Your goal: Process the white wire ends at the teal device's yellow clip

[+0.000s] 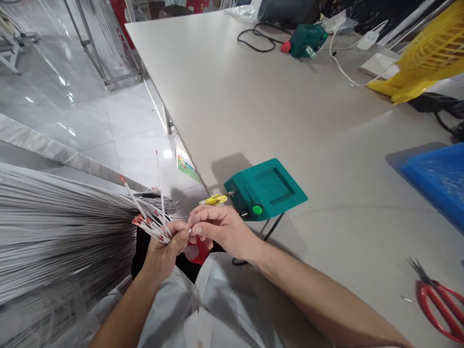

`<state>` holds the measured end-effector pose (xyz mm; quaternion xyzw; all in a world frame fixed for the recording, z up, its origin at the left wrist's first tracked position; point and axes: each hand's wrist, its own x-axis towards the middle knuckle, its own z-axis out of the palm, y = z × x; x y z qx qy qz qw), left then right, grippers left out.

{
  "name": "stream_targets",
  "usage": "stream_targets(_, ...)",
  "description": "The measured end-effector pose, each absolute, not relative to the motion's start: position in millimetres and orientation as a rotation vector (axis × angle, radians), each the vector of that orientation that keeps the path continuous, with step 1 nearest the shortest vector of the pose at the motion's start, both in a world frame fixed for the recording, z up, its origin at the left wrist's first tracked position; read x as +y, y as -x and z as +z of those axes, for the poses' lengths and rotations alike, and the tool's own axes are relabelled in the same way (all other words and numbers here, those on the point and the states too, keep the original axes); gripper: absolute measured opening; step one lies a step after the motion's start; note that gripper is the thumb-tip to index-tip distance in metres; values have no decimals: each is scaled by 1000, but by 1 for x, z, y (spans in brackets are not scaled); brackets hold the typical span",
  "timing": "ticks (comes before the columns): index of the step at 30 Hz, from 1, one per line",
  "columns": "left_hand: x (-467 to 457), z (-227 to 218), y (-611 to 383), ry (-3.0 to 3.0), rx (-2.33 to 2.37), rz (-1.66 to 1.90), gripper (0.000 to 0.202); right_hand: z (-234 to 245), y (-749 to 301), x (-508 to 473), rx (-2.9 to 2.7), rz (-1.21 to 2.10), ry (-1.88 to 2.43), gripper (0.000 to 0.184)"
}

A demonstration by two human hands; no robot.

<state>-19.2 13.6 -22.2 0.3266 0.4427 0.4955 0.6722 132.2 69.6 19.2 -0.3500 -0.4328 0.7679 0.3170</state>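
A bunch of white cables (154,228) with reddish ends is gripped in my left hand (168,251), low in front of my body. My right hand (224,229) meets it, thumb and forefinger pinching a small white cable end at the left fingertips. What its other fingers do is partly hidden. Just beyond my right hand, a green box-shaped device (266,188) with a round green button stands at the table's edge. A yellow clip-like piece (216,199) is attached to its metal post, close above my knuckles.
Long white cables (65,227) lie massed at my left. Red-handled scissors (440,304) rest at the table's (253,96) right. A blue tray (438,179), a yellow fan (431,53) and a second green device (308,39) with cords stand farther off.
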Motion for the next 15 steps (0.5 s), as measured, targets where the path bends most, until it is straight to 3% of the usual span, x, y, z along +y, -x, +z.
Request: stream_targets(15, 10, -8, 3, -642, 1282, 1223, 16, 14, -126, 60, -1439, 1409, 1019, 13)
